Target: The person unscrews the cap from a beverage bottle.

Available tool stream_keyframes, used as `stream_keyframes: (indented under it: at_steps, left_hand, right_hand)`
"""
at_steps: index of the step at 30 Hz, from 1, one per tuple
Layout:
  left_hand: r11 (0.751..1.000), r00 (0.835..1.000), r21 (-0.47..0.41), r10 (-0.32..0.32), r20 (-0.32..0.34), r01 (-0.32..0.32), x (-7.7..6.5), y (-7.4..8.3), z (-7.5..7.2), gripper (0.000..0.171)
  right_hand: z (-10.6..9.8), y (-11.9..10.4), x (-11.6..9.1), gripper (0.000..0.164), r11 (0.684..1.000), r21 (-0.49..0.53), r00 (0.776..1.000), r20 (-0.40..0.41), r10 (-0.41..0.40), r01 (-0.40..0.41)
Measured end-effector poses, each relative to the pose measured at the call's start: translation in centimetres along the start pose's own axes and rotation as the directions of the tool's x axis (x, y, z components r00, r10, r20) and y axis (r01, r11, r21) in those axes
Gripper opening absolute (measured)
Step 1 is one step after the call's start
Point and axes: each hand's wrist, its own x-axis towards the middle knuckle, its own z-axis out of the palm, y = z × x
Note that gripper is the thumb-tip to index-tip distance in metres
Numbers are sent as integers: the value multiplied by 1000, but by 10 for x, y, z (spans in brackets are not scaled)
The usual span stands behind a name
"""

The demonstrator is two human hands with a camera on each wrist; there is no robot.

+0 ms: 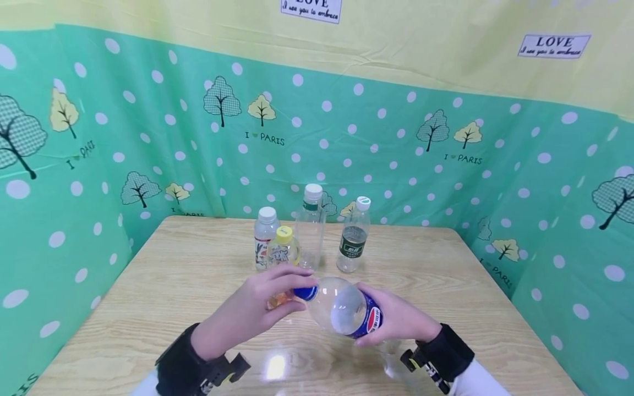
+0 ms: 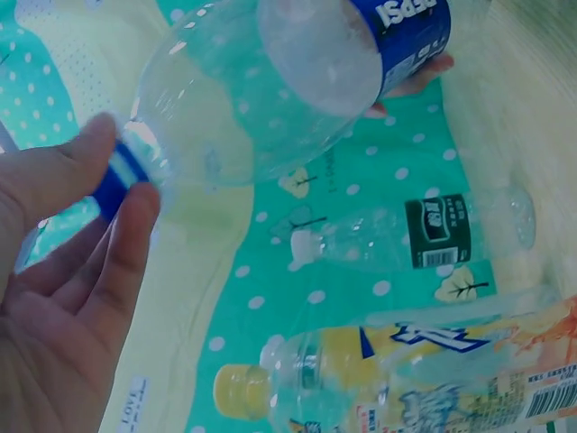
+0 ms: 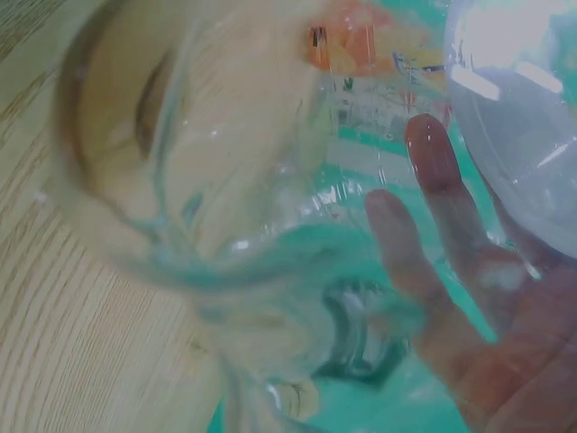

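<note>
A large clear bottle [image 1: 329,302] with a blue Pepsi label [image 2: 407,41] is tilted over the front of the table, its neck toward the left. My left hand [image 1: 257,300] pinches its blue cap [image 1: 305,292] between thumb and fingers. Around the labelled body, my right hand [image 1: 398,316] grips from the right side. The right wrist view shows the bottle's clear lower end [image 3: 261,262] blurred up close, with fingers seen beyond it. Just behind the left hand stands a yellow-capped bottle [image 1: 284,235], partly hidden by that hand.
Behind are a white-capped bottle [image 1: 267,215], a tall clear bottle [image 1: 313,192] and a green-labelled bottle [image 1: 353,242], all upright on the wooden table [image 1: 198,264]. A green and yellow printed curtain [image 1: 297,148] encloses the back and sides.
</note>
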Motion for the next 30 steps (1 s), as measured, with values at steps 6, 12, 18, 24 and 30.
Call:
stream_keyframes:
  at_steps: [6, 12, 18, 24, 30]
  left_hand:
    - [998, 999, 57, 30, 35, -32, 0, -2, -4, 33]
    - [991, 994, 88, -100, -34, 103, -2, 4, 4, 32]
    - [997, 997, 8, -81, -15, 81, -1, 4, 3, 38]
    - [1000, 999, -20, 20, 30, -20, -2, -1, -5, 29]
    - [991, 995, 98, -92, -35, 95, -2, 2, 2, 23]
  right_hand:
    - [-1, -2, -2, 84, 1000, -21, 1000, -8, 13, -13]
    - [0, -3, -2, 84, 999, -23, 1000, -3, 26, -26]
    - [0, -1, 0, 82, 1000, -8, 1000, 0, 6, -6]
    - [-1, 0, -1, 85, 999, -49, 999, -26, -18, 17]
    - [-1, -1, 0, 84, 999, -53, 1000, -3, 13, -13]
